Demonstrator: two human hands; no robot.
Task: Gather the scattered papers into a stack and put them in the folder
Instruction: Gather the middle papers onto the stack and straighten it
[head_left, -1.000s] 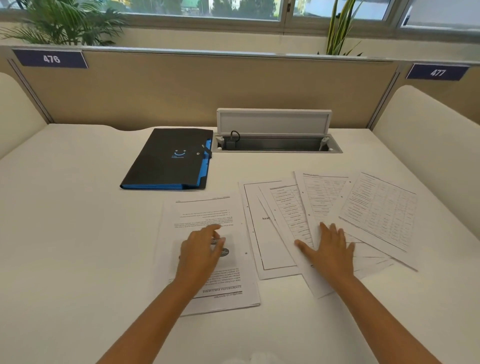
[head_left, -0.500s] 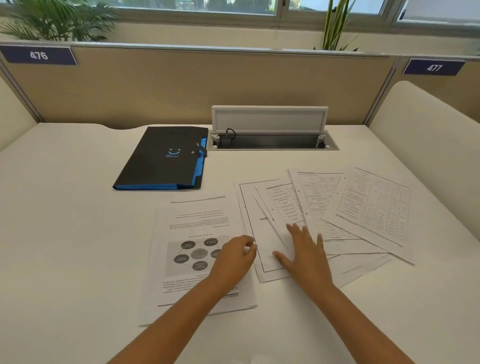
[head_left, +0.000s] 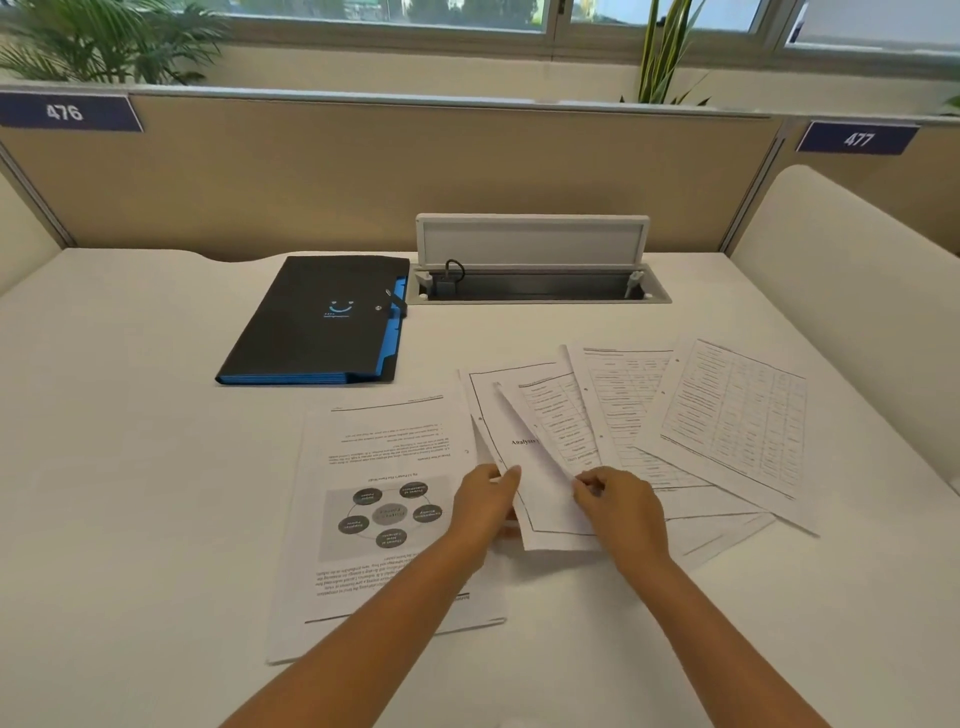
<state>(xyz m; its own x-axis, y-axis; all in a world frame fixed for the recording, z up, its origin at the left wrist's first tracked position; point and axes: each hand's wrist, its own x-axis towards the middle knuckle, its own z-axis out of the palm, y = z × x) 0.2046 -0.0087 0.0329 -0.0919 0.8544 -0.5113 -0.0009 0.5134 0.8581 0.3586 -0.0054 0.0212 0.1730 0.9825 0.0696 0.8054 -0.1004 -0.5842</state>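
White desk (head_left: 130, 467) | both hands now pinching framed sheet (head_left: 514, 447)

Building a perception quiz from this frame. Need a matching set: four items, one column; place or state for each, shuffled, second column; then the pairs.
Things:
1. folder
2. diagram page
3. bordered sheet
4. cable tray lid

States:
A. gripped by the left hand and the right hand
B. flipped up at the desk's back edge
C. closed, black with blue edge, far left of the papers
D. flat on the desk, under the left forearm

Pairs: 1-C, 2-D, 3-A, 4-B
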